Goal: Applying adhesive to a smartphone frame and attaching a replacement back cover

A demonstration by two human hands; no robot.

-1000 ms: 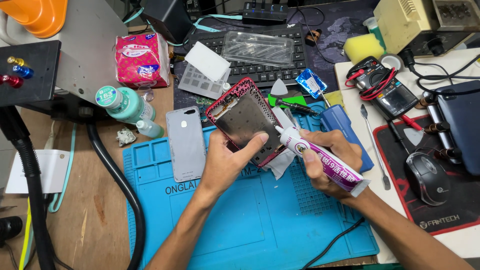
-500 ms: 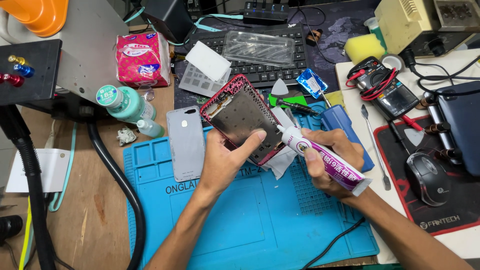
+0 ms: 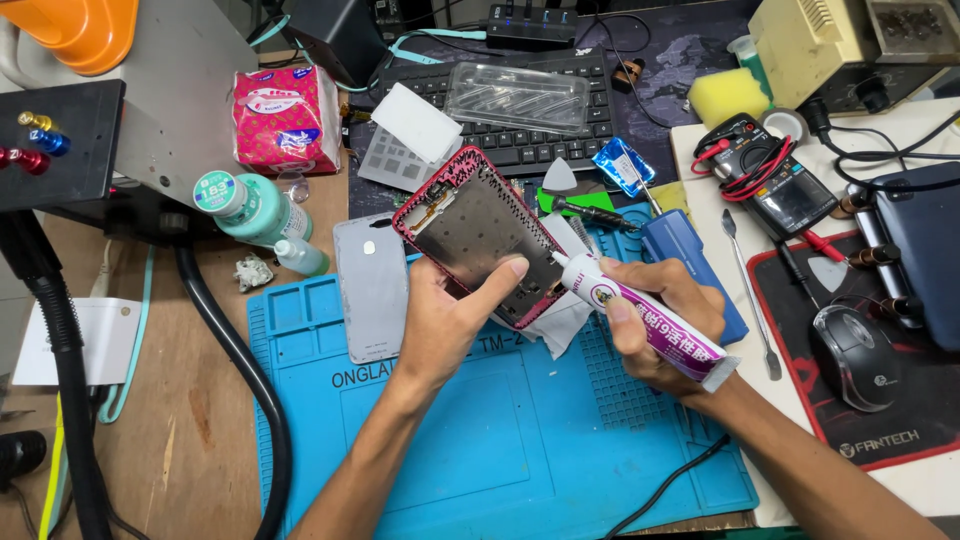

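Holding a red-rimmed phone frame (image 3: 478,232) tilted above the blue repair mat (image 3: 480,440), centre frame: left hand (image 3: 450,320) grips its lower edge, thumb across the plate. Right hand (image 3: 655,325) is wrapped around a white-purple glue tube (image 3: 640,318), nozzle touching the frame's right edge. Grey back cover (image 3: 373,288) lies left.

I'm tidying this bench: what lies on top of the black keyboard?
On the keyboard lie a clear plastic tray and a white card. The keys beneath them are covered.

left hand (image 3: 440,325): bare, no glove | right hand (image 3: 655,320): bare | forearms: unsleeved
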